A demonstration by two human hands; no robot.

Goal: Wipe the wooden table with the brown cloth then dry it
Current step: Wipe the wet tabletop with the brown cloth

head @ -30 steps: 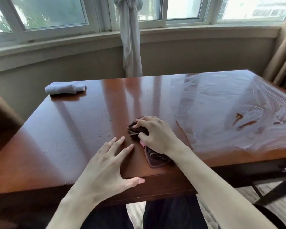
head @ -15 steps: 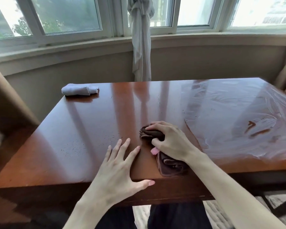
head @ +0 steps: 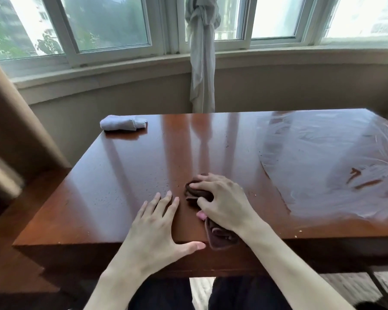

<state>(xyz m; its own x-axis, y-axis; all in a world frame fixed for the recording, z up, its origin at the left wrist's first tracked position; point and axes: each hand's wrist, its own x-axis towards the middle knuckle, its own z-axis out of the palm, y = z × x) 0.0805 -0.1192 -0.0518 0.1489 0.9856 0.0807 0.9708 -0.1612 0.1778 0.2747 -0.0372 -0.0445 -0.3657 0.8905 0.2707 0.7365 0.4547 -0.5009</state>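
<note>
Head view, single frame. Right hand (head: 222, 203) sits palm-down on the brown cloth (head: 220, 233), near the front edge of the wooden table (head: 126, 186), roughly mid-width. Fingers curled over the bunched far end of the cloth, thumb tucked against its left side: a grip, not a flat press. Cloth's near end sticks out under the wrist and reaches the table's front edge. Right forearm runs in from lower right, crossing the edge at a slant.

Left hand (head: 154, 229) lies flat on bare wood just left of the cloth, not touching it as far as can be seen. Fingers straight and slightly spread, pointing away from the body; thumb splayed right along the front edge. Holds nothing. Left forearm comes up from bottom centre.

Surface: right half of the tabletop carries a whitish streaked film (head: 323, 166); left half glossy. Folded grey cloth (head: 121, 125) at far left corner, well apart from both hands. Knotted curtain (head: 202, 54) hangs before the window behind.
</note>
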